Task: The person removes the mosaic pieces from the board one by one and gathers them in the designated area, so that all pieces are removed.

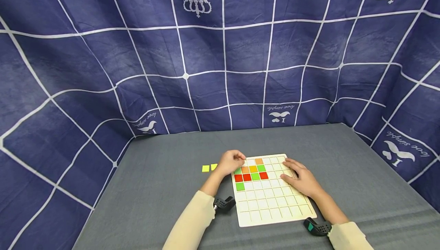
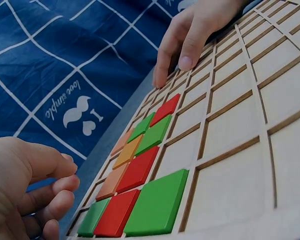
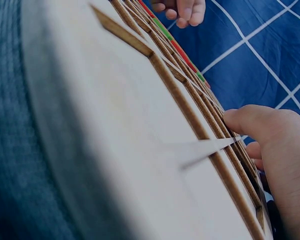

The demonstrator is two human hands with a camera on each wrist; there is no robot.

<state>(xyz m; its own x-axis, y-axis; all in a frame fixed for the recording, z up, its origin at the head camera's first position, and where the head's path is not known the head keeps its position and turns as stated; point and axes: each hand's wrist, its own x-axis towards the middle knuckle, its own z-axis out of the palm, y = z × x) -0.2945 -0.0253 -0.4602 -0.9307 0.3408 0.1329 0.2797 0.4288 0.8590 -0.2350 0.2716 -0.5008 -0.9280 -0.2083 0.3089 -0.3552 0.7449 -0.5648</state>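
A pale gridded board lies on the grey cloth, with red, green and orange square tiles in its far-left part. Over the board's far-left corner is my left hand, fingers bent and thumb close to them; in the left wrist view no tile shows at the left hand, and whether it pinches one is unclear. My right hand rests on the board's right edge, fingers spread. The right hand's thumb lies over the edge in the right wrist view.
Two yellow tiles lie left of the board, one in full view and another partly behind my left hand. Grey cloth covers the table. A blue curtain with white lines hangs behind and at both sides.
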